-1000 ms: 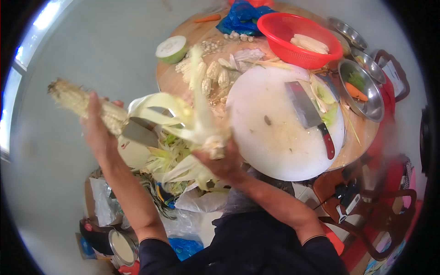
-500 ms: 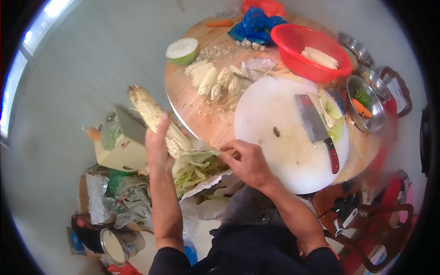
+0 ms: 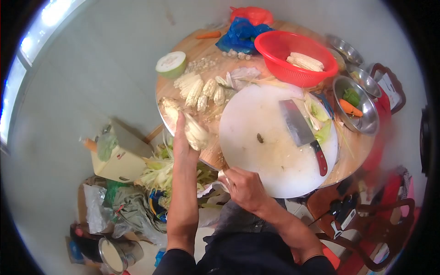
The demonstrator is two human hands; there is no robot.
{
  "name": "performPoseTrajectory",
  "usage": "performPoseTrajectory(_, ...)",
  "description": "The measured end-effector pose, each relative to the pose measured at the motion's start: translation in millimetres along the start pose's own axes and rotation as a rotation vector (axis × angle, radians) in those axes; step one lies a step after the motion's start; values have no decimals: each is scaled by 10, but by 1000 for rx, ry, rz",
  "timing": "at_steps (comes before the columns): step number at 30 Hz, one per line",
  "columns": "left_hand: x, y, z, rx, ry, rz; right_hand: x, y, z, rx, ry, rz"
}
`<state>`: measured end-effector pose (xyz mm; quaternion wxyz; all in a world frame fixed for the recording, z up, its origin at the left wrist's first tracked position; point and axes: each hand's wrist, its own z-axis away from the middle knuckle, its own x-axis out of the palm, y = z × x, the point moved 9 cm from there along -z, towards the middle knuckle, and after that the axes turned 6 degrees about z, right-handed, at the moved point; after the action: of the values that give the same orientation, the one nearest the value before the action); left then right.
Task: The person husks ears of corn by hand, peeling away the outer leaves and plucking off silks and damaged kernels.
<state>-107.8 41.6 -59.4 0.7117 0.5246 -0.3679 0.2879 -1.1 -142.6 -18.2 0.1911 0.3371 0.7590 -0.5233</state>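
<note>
My left hand (image 3: 183, 137) is wrapped round a pale corn cob (image 3: 196, 133), held over the left edge of the round wooden table (image 3: 211, 151). My right hand (image 3: 245, 185), fingers pinched, grips a small pale piece (image 3: 223, 178) that looks like husk, just off the near left side of the white cutting board (image 3: 256, 114). A cleaver (image 3: 299, 126) with a red and black handle lies on the board beside green and pale husks (image 3: 321, 114). Several short corn cobs (image 3: 201, 91) lie on the table beyond my left hand.
A red basket (image 3: 298, 75) holds corn cobs (image 3: 305, 62). Metal bowls stand at the right, one (image 3: 371, 112) with a carrot. A cut melon-like vegetable (image 3: 172, 63), a blue bag (image 3: 243, 34) and another carrot (image 3: 208, 35) are at the back. Husks (image 3: 158, 172) fill a container below the table's left edge.
My left hand has brought the cob rightward to the table's edge. The long husk leaves are off the cob, and my right hand has moved a little lower, away from it.
</note>
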Motion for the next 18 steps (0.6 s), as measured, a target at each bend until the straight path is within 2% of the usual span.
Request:
performPoseTrajectory(2, -42, 27, -17, -27, -62, 46, -17, -20, 41, 7, 44, -76)
performPoseTrajectory(4, -5, 56, -3, -111, -243, 164, 254, 42, 49, -4, 25, -146)
performPoseTrajectory(5, 18, 121, 73, -103, -239, 160, 432, 67, 31, -13, 5, -218)
performPoseTrajectory(6, 77, 201, 196, -90, -220, 59, 611, 54, -33, -19, 2, -226)
performPoseTrajectory(8, 97, 347, 387, -23, -254, -223, 948, -42, -201, -14, -53, -487)
performPoseTrajectory(9, 72, 427, 457, -5, -250, -231, 975, -70, -267, -29, -57, -499)
performPoseTrajectory(11, 190, 452, 658, -2, -474, -480, 984, -252, -328, -254, -104, -237)
performPoseTrajectory(12, 139, 494, 700, 109, -429, -668, 1150, -93, -283, -117, -285, -149)
performPoseTrajectory(13, 140, 458, 752, 114, -431, -666, 1062, -12, -239, -122, -284, -146)
performPoseTrajectory(15, 147, 300, 851, 103, -378, -551, 334, 59, -304, 207, -102, -455)
performPoseTrajectory(16, 54, 199, 838, 160, -289, -554, 193, 82, -307, 227, -94, -443)
performPoseTrajectory(17, 69, 70, 863, 136, -300, -545, -7, 181, -298, 295, 30, -556)
performPoseTrajectory(18, 179, -130, 914, 38, -418, -499, -185, 295, -267, 358, 163, -665)
